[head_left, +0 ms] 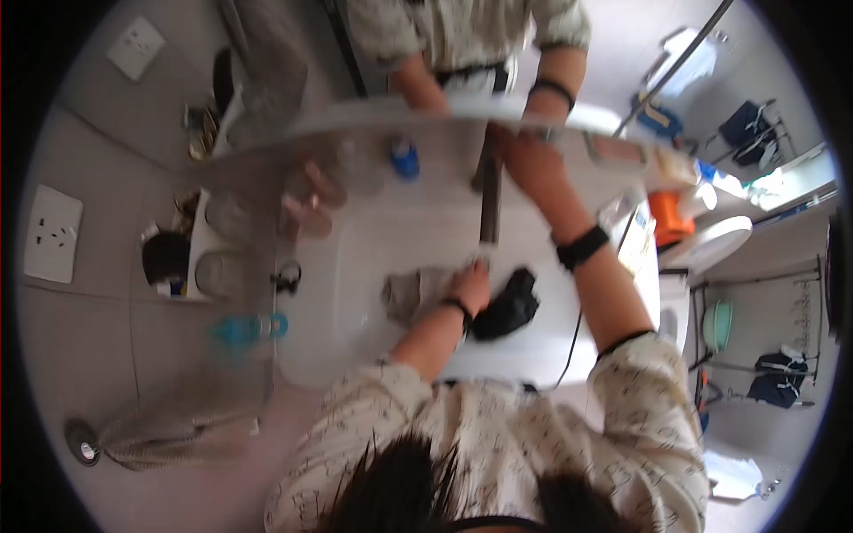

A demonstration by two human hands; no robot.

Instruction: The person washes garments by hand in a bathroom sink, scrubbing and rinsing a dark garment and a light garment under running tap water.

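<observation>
A dark metal faucet (490, 209) reaches out over a white sink basin (355, 240). My right hand (533, 164) is at the top of the faucet, its fingers closed around the handle there. Below the spout, my left hand (473, 286) is low in the basin, with its fingertips blurred under the outlet. A beige cloth (411, 293) lies against the left side of that hand. To its right is a bunched black cloth (509, 306). Whether the left fingers grip anything is not clear.
A mirror behind the sink reflects my arms. On the ledge stand a blue-capped bottle (404, 160) and an orange container (671, 218). A turquoise bottle (249, 329) is at the left edge. A toilet (711, 244) stands right, and a wall outlet (55, 233) is far left.
</observation>
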